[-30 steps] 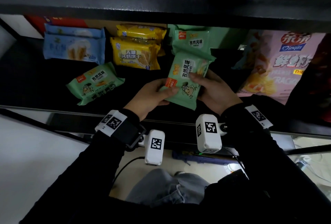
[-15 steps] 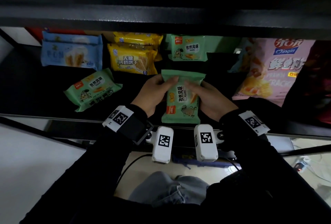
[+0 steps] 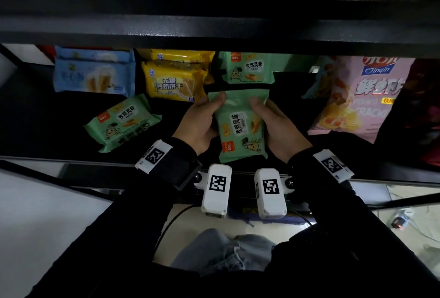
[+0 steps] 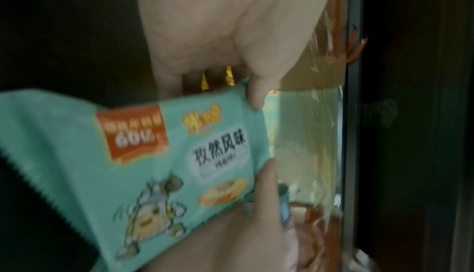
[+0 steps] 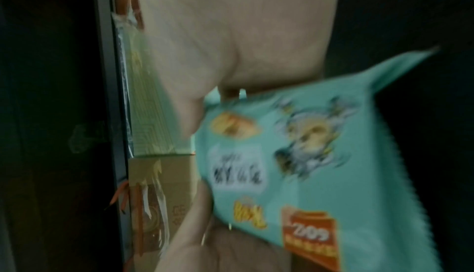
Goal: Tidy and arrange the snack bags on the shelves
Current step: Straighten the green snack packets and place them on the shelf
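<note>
Hands meet on one mint-green plastic snack bag (image 3: 240, 126), printed with a cartoon figure and an orange corner label, held lengthwise over the front edge of the dark shelf (image 3: 35, 119). The left hand (image 3: 198, 122) grasps its left side, thumb on the top corner and fingers curled behind; the wrist views, though blurred, show the same pinch (image 4: 256, 92). The right hand (image 3: 276, 128) clasps the right side, fingertips on the face of the bag (image 5: 295, 154) near its far end.

Toward the shelf's back edge stand a second green snack bag (image 3: 247, 68), a pair of yellow biscuit bags (image 3: 175, 81) to its left, and pale blue wafer bags (image 3: 92, 74) further left. Another green snack bag (image 3: 122, 122) lies askew near the front edge, left of the hands. A large pink prawn-cracker bag (image 3: 362, 97) leans at the right end of the shelf.
</note>
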`<action>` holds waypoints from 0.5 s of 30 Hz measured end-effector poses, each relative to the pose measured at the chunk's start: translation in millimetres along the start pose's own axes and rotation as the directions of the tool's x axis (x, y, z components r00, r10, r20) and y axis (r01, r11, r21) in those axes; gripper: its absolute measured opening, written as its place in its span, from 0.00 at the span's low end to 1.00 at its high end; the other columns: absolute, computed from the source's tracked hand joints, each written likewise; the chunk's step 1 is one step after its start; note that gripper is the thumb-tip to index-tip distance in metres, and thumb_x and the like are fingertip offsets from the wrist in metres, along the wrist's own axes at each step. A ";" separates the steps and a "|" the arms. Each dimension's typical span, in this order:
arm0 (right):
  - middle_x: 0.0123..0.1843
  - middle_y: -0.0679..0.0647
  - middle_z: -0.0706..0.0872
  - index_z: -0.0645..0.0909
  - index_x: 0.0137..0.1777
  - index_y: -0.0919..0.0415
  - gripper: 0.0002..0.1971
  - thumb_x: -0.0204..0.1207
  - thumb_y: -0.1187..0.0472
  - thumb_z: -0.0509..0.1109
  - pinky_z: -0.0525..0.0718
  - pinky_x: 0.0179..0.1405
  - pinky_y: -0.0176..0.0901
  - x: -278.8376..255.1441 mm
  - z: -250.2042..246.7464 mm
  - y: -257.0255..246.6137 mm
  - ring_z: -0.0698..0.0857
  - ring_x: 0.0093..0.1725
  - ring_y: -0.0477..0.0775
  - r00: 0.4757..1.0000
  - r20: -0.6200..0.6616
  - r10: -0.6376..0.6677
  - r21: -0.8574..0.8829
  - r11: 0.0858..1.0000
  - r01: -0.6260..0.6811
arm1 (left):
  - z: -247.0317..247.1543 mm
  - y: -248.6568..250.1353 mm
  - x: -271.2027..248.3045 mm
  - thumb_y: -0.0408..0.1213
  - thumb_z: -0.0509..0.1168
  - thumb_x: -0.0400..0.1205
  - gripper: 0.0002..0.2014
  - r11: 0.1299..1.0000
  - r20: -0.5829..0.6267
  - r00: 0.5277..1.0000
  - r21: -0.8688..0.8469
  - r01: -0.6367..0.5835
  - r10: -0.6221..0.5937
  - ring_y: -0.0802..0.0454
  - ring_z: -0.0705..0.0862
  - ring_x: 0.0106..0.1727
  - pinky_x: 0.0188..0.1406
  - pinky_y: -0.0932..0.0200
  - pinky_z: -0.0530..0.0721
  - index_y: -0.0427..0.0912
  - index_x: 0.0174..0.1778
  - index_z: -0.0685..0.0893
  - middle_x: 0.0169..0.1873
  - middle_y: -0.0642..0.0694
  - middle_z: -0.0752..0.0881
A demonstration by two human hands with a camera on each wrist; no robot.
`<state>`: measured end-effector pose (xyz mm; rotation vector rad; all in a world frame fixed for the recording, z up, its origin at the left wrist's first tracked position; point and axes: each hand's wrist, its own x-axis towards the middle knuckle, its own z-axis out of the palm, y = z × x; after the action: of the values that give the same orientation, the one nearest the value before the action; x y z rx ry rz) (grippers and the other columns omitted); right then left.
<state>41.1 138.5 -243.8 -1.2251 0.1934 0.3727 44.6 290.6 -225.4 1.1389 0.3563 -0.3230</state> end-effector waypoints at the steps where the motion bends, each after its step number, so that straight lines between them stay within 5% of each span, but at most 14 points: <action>1: 0.58 0.55 0.90 0.79 0.65 0.55 0.22 0.72 0.50 0.73 0.88 0.54 0.51 -1.5 -2.4 -1.4 0.89 0.57 0.56 1.000 0.019 0.006 -0.081 0.997 -0.004 | -0.7 2.3 0.0 0.41 0.59 0.87 0.15 0.996 -0.009 1.000 -0.086 0.010 -0.011 0.45 0.88 0.55 0.48 0.49 0.88 0.40 0.68 0.79 0.58 0.41 0.88; 4: 0.53 0.50 0.91 0.82 0.62 0.54 0.20 0.71 0.53 0.77 0.88 0.50 0.43 -5.5 -10.6 -2.5 0.90 0.53 0.51 0.999 0.024 -0.022 -0.292 0.956 0.028 | -4.4 7.1 0.0 0.43 0.57 0.88 0.19 0.949 0.008 0.997 -0.307 0.075 -0.076 0.42 0.86 0.61 0.51 0.45 0.87 0.40 0.72 0.76 0.63 0.38 0.86; 8: 0.58 0.48 0.88 0.82 0.61 0.54 0.21 0.69 0.65 0.79 0.86 0.55 0.38 -4.4 -12.5 -7.1 0.87 0.56 0.46 0.962 -0.049 -0.270 -0.367 0.900 0.234 | -8.5 8.6 0.6 0.53 0.60 0.84 0.28 0.939 0.048 0.977 -0.272 0.211 -0.206 0.39 0.70 0.78 0.67 0.36 0.72 0.40 0.75 0.71 0.70 0.37 0.76; 10: 0.64 0.53 0.83 0.81 0.66 0.58 0.25 0.68 0.68 0.79 0.79 0.66 0.38 -2.8 -12.8 -13.7 0.80 0.64 0.47 0.882 0.036 -0.470 -0.636 0.670 0.383 | -6.9 11.4 -0.4 0.61 0.61 0.79 0.39 0.908 0.113 0.951 -0.283 0.308 -0.288 0.37 0.66 0.79 0.70 0.34 0.69 0.37 0.79 0.66 0.74 0.34 0.71; 12: 0.74 0.57 0.76 0.77 0.72 0.56 0.32 0.67 0.68 0.78 0.64 0.76 0.41 -1.4 -15.2 -20.0 0.70 0.73 0.55 0.825 0.262 -0.500 -0.838 0.306 0.452 | -3.7 14.6 -3.0 0.58 0.61 0.81 0.32 0.930 0.172 0.953 -0.231 0.286 -0.250 0.39 0.79 0.70 0.60 0.41 0.82 0.39 0.74 0.74 0.68 0.35 0.79; 13: 0.79 0.56 0.70 0.73 0.75 0.50 0.36 0.67 0.67 0.78 0.57 0.78 0.41 -0.6 -16.9 -22.3 0.64 0.78 0.57 0.843 0.321 -0.432 -0.855 0.250 0.454 | -3.6 14.8 -2.6 0.52 0.62 0.83 0.24 0.948 0.161 0.964 -0.205 0.244 -0.213 0.42 0.84 0.63 0.54 0.46 0.87 0.40 0.70 0.78 0.63 0.37 0.83; 14: 0.82 0.54 0.65 0.68 0.77 0.44 0.38 0.68 0.67 0.77 0.54 0.79 0.43 -0.6 -17.7 -24.2 0.60 0.80 0.56 0.875 0.340 -0.344 -0.843 0.302 0.446 | -4.9 13.8 -1.5 0.44 0.62 0.85 0.18 0.959 0.147 0.972 -0.192 0.210 -0.183 0.43 0.86 0.59 0.49 0.49 0.90 0.39 0.67 0.79 0.60 0.38 0.85; 15: 0.83 0.50 0.64 0.65 0.77 0.39 0.39 0.70 0.65 0.76 0.57 0.80 0.47 -1.3 -18.9 -26.1 0.61 0.81 0.51 0.906 0.332 -0.261 -0.787 0.452 0.419 | -6.7 12.8 -1.2 0.39 0.61 0.85 0.15 0.963 0.139 0.977 -0.192 0.188 -0.163 0.43 0.87 0.57 0.48 0.50 0.90 0.38 0.66 0.79 0.59 0.37 0.86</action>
<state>50.8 113.0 -226.7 -2.1668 -0.4638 0.1921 48.2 301.7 -216.9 0.8830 0.3748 -0.4985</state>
